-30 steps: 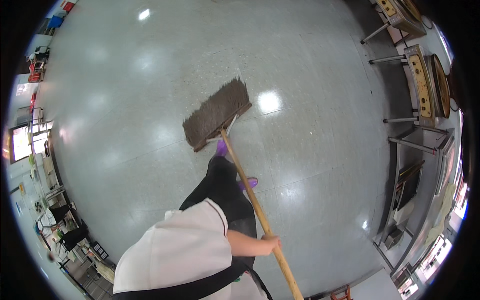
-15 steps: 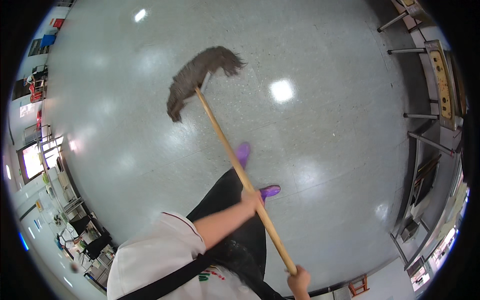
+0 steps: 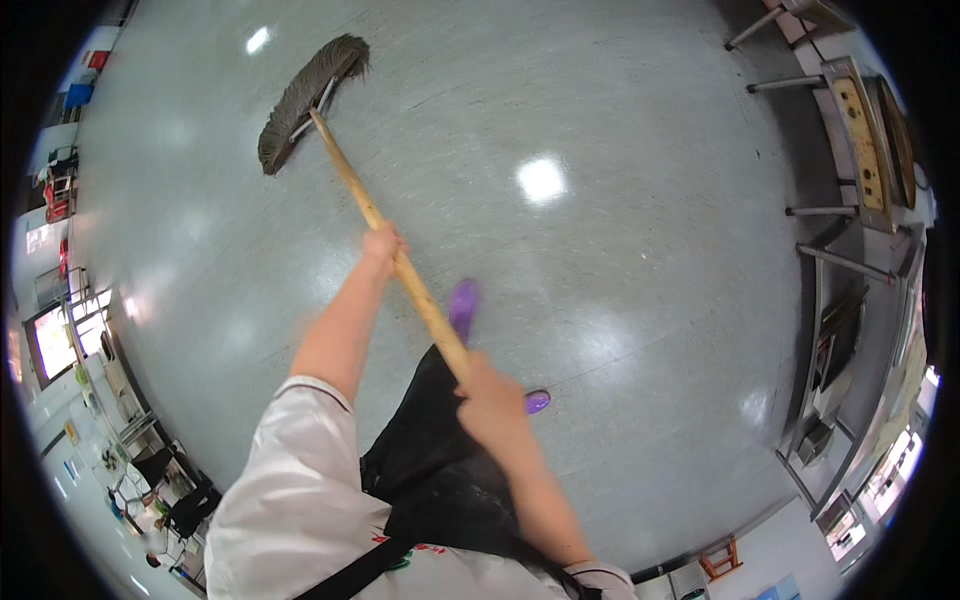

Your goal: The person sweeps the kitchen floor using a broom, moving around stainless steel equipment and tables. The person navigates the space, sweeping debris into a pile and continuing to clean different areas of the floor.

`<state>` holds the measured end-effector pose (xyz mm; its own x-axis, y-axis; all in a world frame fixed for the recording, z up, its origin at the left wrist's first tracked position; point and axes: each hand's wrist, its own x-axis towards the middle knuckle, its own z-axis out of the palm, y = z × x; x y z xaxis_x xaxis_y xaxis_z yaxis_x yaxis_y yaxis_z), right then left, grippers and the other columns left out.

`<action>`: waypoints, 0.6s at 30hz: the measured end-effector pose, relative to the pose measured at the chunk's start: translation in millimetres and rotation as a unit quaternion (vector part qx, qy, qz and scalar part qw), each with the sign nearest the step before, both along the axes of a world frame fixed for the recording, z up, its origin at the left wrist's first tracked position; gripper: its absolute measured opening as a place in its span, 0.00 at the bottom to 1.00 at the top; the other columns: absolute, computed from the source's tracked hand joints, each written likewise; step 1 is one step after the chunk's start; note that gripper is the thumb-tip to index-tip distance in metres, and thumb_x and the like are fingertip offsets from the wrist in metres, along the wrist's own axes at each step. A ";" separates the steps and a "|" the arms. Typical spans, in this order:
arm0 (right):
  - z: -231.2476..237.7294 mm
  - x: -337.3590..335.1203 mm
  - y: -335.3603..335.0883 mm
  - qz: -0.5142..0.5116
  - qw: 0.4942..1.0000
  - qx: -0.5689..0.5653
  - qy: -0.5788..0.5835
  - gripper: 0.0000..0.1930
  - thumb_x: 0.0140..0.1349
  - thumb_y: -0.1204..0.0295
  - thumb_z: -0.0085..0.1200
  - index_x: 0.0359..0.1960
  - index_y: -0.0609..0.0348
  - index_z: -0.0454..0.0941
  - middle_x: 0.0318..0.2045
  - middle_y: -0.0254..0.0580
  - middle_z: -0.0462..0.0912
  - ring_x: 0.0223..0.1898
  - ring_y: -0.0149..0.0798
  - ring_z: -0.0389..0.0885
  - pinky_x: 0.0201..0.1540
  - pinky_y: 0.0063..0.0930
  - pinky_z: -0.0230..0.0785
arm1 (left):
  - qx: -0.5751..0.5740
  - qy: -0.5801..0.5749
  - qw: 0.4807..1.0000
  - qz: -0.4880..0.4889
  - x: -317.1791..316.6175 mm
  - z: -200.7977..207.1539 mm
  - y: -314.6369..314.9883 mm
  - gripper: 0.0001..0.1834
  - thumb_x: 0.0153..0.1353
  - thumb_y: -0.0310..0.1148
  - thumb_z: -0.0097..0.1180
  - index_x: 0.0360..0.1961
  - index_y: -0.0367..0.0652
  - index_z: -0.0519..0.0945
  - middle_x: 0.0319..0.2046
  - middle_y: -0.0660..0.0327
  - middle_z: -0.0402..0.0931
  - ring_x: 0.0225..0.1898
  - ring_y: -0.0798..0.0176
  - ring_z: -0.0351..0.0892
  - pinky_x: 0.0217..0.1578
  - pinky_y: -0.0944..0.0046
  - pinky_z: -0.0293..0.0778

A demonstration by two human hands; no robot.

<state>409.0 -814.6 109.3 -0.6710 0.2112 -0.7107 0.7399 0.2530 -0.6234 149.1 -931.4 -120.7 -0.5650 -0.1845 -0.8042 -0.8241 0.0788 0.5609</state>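
Both my hands grip the long wooden handle of a mop (image 3: 347, 172). My left hand (image 3: 383, 243) is wrapped round it about midway, with the arm stretched out forward. Close to my body, my right hand (image 3: 487, 396) closes round the handle's near end. The mop's grey, stringy head (image 3: 304, 98) lies spread on the floor at the far left, fixed to a pale metal bar. Below the handle show my purple boots (image 3: 463, 305) and a black apron (image 3: 432, 450).
The smooth grey floor (image 3: 640, 330) reflects several lights. Along the right stand metal-legged stoves or benches (image 3: 862, 140) and a metal rack (image 3: 835, 330). A small wooden stool (image 3: 720, 558) is at the lower right. Tables and people (image 3: 185, 500) are at the left edge.
The mop head has moved away from me, up and to the left. My left arm has reached out forward, and my right hand has come up and in toward the middle.
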 end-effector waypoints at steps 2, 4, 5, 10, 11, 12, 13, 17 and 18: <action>18.5 58.4 37.8 0.039 0.995 0.089 -0.001 0.19 0.45 0.84 0.46 0.43 0.58 0.69 0.27 0.49 0.82 0.35 0.58 0.80 0.38 0.50 0.70 | 0.078 -0.014 0.996 0.035 61.5 6.0 44.3 0.07 0.62 0.27 0.49 0.27 0.37 0.69 0.18 0.60 0.66 0.15 0.64 0.66 0.14 0.62 0.66; 44.5 118.0 82.2 0.039 0.990 0.133 -0.004 0.19 0.45 0.86 0.43 0.41 0.58 0.71 0.26 0.50 0.81 0.35 0.59 0.79 0.37 0.48 0.70 | 0.088 -0.002 0.995 0.043 140.9 28.0 88.3 0.07 0.62 0.28 0.48 0.27 0.37 0.70 0.18 0.59 0.68 0.17 0.61 0.70 0.16 0.60 0.68; 67.1 150.5 97.4 0.009 0.993 0.122 0.000 0.19 0.46 0.87 0.42 0.40 0.58 0.72 0.26 0.50 0.81 0.35 0.58 0.79 0.37 0.46 0.70 | 0.060 0.015 0.998 0.026 183.4 41.7 109.1 0.08 0.62 0.29 0.48 0.28 0.37 0.70 0.18 0.58 0.70 0.18 0.60 0.72 0.17 0.58 0.69; 140.0 386.3 101.8 0.001 0.988 0.138 -0.062 0.18 0.46 0.87 0.41 0.38 0.59 0.75 0.30 0.51 0.82 0.37 0.54 0.81 0.39 0.39 0.70 | 0.095 0.004 0.971 -0.220 430.0 81.6 130.1 0.17 0.66 0.39 0.45 0.30 0.35 0.74 0.19 0.50 0.76 0.21 0.55 0.79 0.23 0.53 0.73; 162.5 430.4 93.7 -0.041 0.987 0.125 -0.092 0.19 0.45 0.88 0.41 0.38 0.58 0.76 0.30 0.51 0.82 0.37 0.53 0.81 0.39 0.38 0.71 | 0.044 -0.034 0.963 -0.262 480.6 105.3 131.5 0.24 0.64 0.46 0.46 0.29 0.31 0.76 0.21 0.49 0.78 0.24 0.52 0.80 0.27 0.52 0.75; 193.6 465.4 88.6 -0.072 0.984 0.111 -0.123 0.20 0.45 0.88 0.42 0.39 0.58 0.77 0.30 0.50 0.82 0.37 0.52 0.82 0.40 0.37 0.71 | -0.069 0.062 0.949 -0.302 545.0 98.8 130.7 0.25 0.63 0.48 0.48 0.30 0.30 0.76 0.21 0.47 0.78 0.25 0.49 0.81 0.28 0.50 0.75; 218.7 508.1 83.7 -0.101 0.977 0.105 -0.155 0.17 0.45 0.87 0.44 0.37 0.57 0.76 0.32 0.51 0.81 0.39 0.54 0.79 0.41 0.41 0.69 | -0.019 -0.014 0.930 -0.366 590.2 116.8 130.1 0.26 0.62 0.49 0.49 0.32 0.29 0.76 0.22 0.44 0.78 0.27 0.48 0.82 0.27 0.49 0.76; 330.6 657.4 63.6 -0.090 0.915 0.272 -0.284 0.17 0.46 0.81 0.49 0.40 0.55 0.79 0.29 0.52 0.82 0.35 0.56 0.80 0.38 0.43 0.71 | 0.191 -0.341 0.854 -0.344 746.6 242.4 151.0 0.29 0.63 0.53 0.48 0.44 0.31 0.69 0.32 0.49 0.78 0.32 0.49 0.82 0.32 0.52 0.82; 361.2 692.2 55.5 -0.060 0.878 0.352 -0.319 0.18 0.48 0.75 0.53 0.43 0.50 0.82 0.27 0.54 0.81 0.32 0.60 0.79 0.36 0.48 0.71 | 0.220 -0.377 0.825 -0.359 779.5 260.6 149.3 0.24 0.63 0.47 0.49 0.42 0.32 0.70 0.32 0.50 0.77 0.32 0.51 0.81 0.33 0.53 0.82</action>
